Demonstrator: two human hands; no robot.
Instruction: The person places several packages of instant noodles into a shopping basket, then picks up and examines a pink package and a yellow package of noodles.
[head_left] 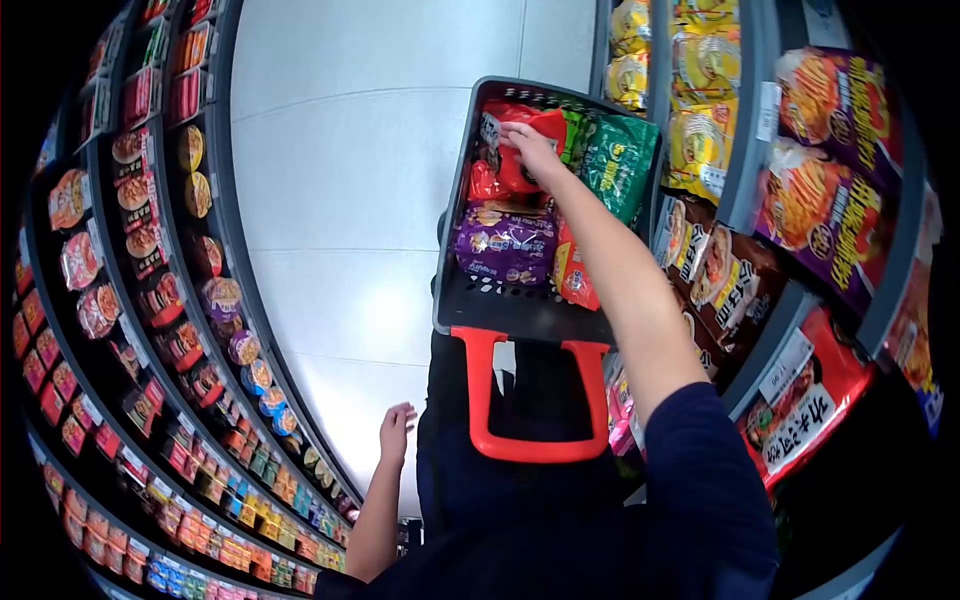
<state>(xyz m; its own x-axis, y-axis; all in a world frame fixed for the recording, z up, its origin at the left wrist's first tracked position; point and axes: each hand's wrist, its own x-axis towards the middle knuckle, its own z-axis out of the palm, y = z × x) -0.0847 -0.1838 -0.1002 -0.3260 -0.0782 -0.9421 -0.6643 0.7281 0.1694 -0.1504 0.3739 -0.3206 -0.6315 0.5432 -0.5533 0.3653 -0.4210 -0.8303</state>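
Observation:
My right hand [530, 150] is inside the dark grey shopping basket [480, 315], its fingers closed on a red packet [548, 125]; the thumb side is partly hidden. Below that packet lies a purple noodle multipack [505, 245]. A green packet [617, 165] fills the basket's right side, and an orange-red packet [574, 268] is partly covered by my forearm. The basket's red handle [538, 447] lies folded toward my body. My left hand [397, 430] hangs beside my leg, holding nothing, with its fingers loosely apart.
On the right, shelves hold yellow packets [703, 145], purple noodle packs [825, 210], brown packs [735, 285] and a red pack [805, 400] close to my right arm. Shelving with cup and bowl noodles [222, 298] curves along the left. Pale floor tiles [350, 180] run between.

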